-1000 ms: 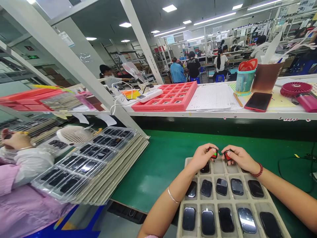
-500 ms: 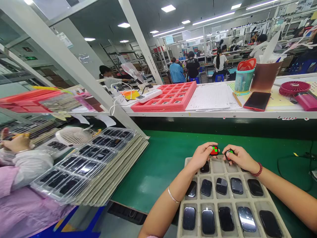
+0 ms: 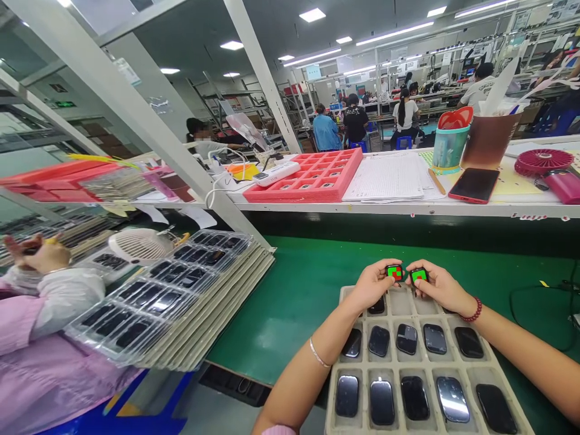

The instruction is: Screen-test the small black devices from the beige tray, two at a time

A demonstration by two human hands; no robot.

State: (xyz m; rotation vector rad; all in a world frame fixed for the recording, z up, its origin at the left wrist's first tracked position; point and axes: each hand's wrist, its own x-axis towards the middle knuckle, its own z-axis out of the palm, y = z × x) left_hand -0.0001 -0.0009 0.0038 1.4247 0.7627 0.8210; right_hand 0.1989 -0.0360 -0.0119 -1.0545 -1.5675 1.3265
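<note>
My left hand [image 3: 371, 285] pinches a small square device [image 3: 394, 272] whose lit screen shows red and green blocks. Right beside it, my right hand [image 3: 438, 287] grips a second small device [image 3: 418, 275] with a mostly green screen. Both hands hover over the far edge of a grey compartment tray [image 3: 410, 367] that holds several dark-screened devices; two far slots [image 3: 401, 302] are bare.
A stack of trays with clear lids [image 3: 181, 296] and a white fan [image 3: 140, 244] lie at left on the green mat [image 3: 294, 290]. A person in a pink sleeve [image 3: 40, 326] works at far left. The shelf above carries a red tray [image 3: 312, 178], papers, a phone [image 3: 473, 185].
Both small devices have turned screen-up and come closer together; their screens changed from mostly red to more green. The camera view shifted slightly.
</note>
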